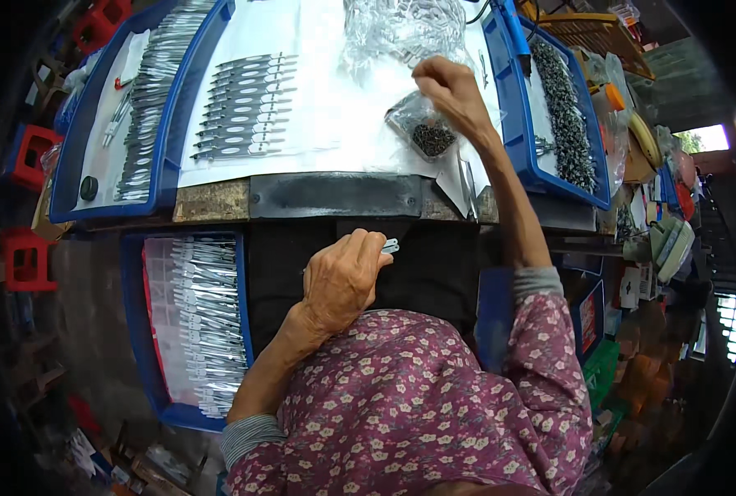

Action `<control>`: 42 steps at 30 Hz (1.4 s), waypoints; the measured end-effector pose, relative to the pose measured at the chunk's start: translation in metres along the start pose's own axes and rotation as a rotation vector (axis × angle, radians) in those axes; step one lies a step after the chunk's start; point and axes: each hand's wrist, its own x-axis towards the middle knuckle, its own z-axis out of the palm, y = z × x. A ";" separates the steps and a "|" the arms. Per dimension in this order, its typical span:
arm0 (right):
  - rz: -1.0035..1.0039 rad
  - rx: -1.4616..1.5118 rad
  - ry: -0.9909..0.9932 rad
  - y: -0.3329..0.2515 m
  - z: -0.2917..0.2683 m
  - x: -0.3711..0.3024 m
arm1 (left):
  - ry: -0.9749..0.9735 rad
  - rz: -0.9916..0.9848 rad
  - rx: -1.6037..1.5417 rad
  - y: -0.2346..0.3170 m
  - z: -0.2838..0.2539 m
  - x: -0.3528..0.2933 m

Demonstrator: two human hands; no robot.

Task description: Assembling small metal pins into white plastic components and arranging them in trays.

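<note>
My left hand (343, 273) is closed in front of my apron, below the table edge. Out of its fingers sticks the pale end of a small metal part (391, 246); the rest is hidden in the grip. My right hand (455, 91) is raised over the right side of the table with its fingers curled together. Whether anything is pinched there, I cannot tell. Just below it lies an open clear bag of tiny dark pieces (432, 140). Beyond the hand is a crumpled clear plastic bag (401, 33). Slim metal pieces (244, 107) lie in a row on the white sheet.
Blue trays stand on both sides: one with long metal pieces (157, 99) at left, one with small dark metal parts (562, 116) at right. A lower blue tray (136, 331) by my left arm holds metal strips. A dark metal plate (335, 196) covers the table's front edge.
</note>
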 end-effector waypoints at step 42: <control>-0.070 0.091 -0.050 -0.010 -0.011 -0.003 | 0.036 -0.109 -0.233 -0.011 -0.007 0.004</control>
